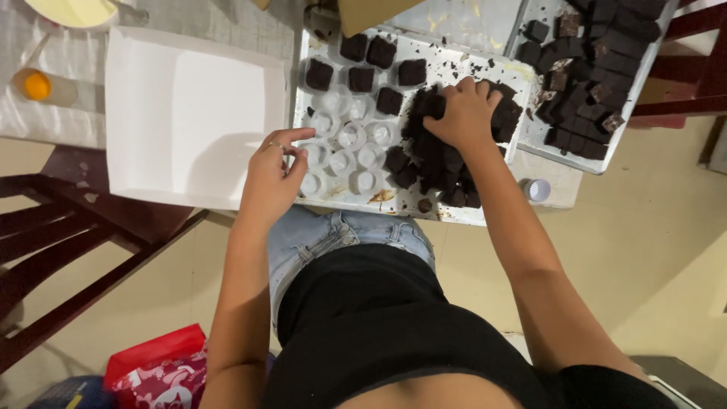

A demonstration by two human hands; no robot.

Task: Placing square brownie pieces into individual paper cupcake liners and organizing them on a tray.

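Your right hand (463, 113) rests palm down on the brownie pile (443, 163) at the right side of the near tray (485, 64). Its fingers are curled over the top pieces; whether they have closed on one piece cannot be told from this view.

Your left hand (274, 178) hovers at the tray's left edge, just beside the paper cups (350, 148). Its fingers are loosely spread and hold nothing. A ring shows on one finger.

Layout of the near tray:
- The pile of dark brownie squares occupies the right half.
- White paper cups stand in rows on the left half, and those nearest you are unfilled.
- Six cut brownies (367, 64) sit in cups along the far left rows, apart from the pile.
- Crumbs and a brown smear lie on the tray floor near the front edge.

A second tray (606, 163), to the right and farther away, carries more brownie squares. A white open box (185, 113) lies to the left of the near tray, touching or nearly touching it. A small bottle cap (537, 189) rests off the tray's right front corner. A dark wooden chair (68, 250) stands at your left.
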